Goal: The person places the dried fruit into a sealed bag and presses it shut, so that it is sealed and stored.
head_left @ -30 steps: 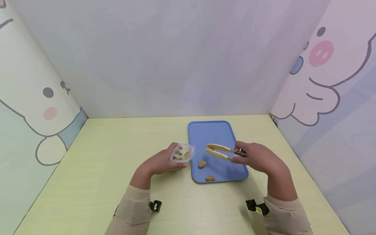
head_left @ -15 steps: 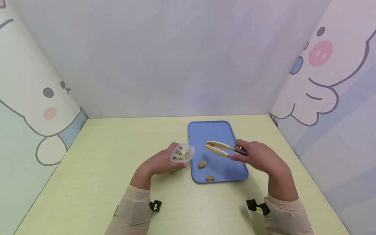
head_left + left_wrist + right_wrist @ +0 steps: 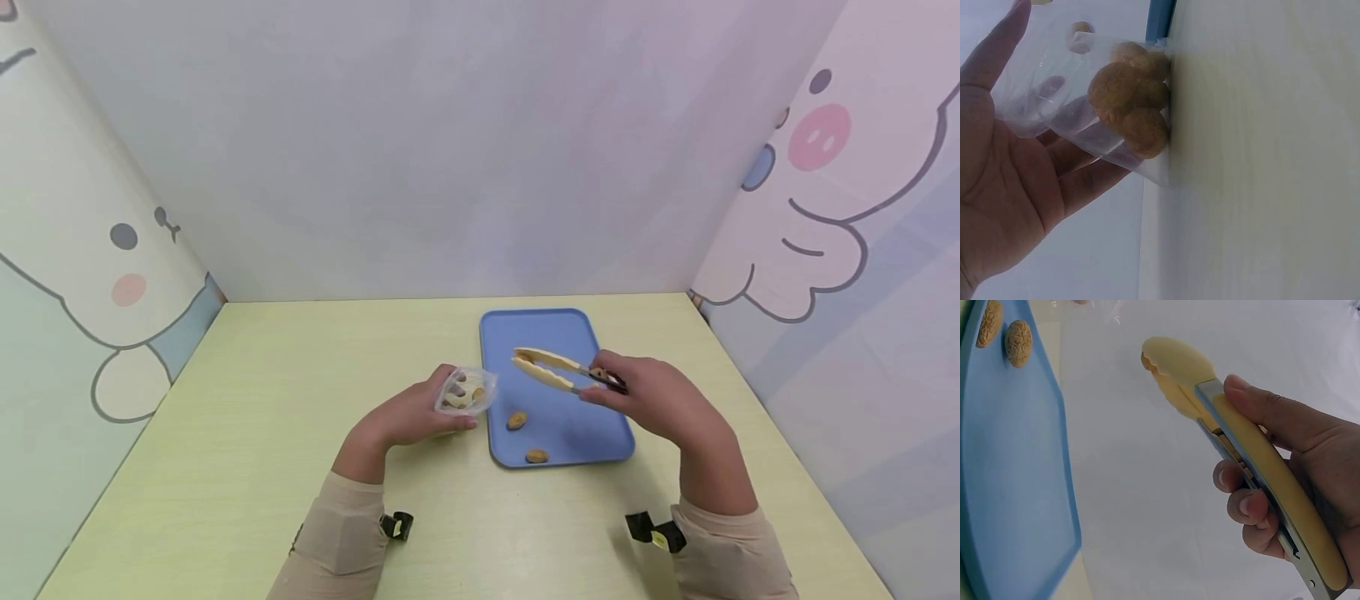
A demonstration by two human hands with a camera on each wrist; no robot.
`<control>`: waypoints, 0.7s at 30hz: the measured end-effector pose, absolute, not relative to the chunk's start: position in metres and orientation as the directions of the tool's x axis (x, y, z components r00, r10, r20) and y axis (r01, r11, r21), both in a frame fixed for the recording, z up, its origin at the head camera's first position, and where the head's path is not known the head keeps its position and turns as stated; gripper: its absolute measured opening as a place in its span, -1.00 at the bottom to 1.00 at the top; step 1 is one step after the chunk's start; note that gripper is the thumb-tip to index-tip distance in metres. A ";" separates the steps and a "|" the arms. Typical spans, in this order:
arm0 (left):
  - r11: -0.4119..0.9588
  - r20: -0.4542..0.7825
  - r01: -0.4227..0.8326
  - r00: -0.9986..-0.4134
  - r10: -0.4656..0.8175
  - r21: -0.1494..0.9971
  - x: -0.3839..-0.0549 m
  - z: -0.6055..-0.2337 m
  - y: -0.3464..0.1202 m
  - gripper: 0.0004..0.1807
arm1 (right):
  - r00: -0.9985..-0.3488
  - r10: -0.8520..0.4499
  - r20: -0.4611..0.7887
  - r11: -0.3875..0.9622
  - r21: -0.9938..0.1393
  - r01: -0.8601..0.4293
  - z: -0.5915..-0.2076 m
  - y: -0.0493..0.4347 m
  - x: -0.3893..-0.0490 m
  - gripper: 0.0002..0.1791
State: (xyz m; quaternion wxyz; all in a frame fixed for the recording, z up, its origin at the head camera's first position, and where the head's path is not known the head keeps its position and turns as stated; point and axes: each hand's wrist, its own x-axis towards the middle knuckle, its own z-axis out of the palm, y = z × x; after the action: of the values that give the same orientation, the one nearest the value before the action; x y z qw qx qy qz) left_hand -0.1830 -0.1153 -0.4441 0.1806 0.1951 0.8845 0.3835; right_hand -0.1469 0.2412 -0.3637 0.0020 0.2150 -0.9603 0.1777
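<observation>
My left hand holds a clear plastic bag upright between thumb and fingers, its mouth spread. Several brown walnuts lie clumped at the bag's bottom, and another round brown one overlaps the film higher up in the left wrist view. My right hand grips a pair of tongs with pale yellow scalloped tips and metal arms. The tongs hang above the tray, jaws a little apart, tips toward the bag. A brownish patch shows at their tips; I cannot tell whether it is a walnut.
A blue rectangular tray lies on the pale wooden table, right of the bag. Two wrinkled walnuts, one walnut behind another walnut, rest near its front left. Walls with cartoon animals stand around the table.
My right hand has raised the tongs slightly, away from me, and shifted them a little left. The left hand and bag have stayed in place; both walnuts on the tray have not moved.
</observation>
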 end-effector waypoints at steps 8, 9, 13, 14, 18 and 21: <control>0.636 -0.170 0.206 -0.862 0.478 0.744 -0.182 -0.444 -0.114 -0.14 | -0.869 -0.458 0.188 0.805 -0.327 -0.495 -0.363 0.230 -0.146 -0.75; 0.635 -0.171 0.205 -0.862 0.478 0.745 -0.182 -0.444 -0.114 -0.14 | -0.863 -0.465 0.196 0.800 -0.323 -0.505 -0.363 0.229 -0.146 -0.75; 0.634 -0.173 0.204 -0.860 0.480 0.746 -0.182 -0.444 -0.114 -0.14 | -0.844 -0.489 0.222 0.787 -0.304 -0.536 -0.365 0.225 -0.146 -0.75; 0.634 -0.173 0.203 -0.860 0.480 0.746 -0.182 -0.444 -0.115 -0.14 | -0.839 -0.494 0.230 0.784 -0.300 -0.544 -0.365 0.224 -0.146 -0.74; 0.631 -0.170 0.206 -0.860 0.482 0.748 -0.181 -0.444 -0.115 -0.14 | -0.821 -0.511 0.254 0.771 -0.287 -0.569 -0.367 0.219 -0.146 -0.74; 0.627 -0.165 0.210 -0.859 0.485 0.750 -0.181 -0.444 -0.116 -0.14 | -0.809 -0.525 0.263 0.760 -0.282 -0.585 -0.368 0.214 -0.146 -0.74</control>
State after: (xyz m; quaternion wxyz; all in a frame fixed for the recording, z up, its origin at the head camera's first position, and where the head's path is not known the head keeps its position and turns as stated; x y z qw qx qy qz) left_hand -0.1813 -0.1156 -0.4439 0.1790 0.1967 0.8841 0.3842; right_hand -0.1462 0.2144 -0.3684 0.0843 0.2972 -0.9343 0.1777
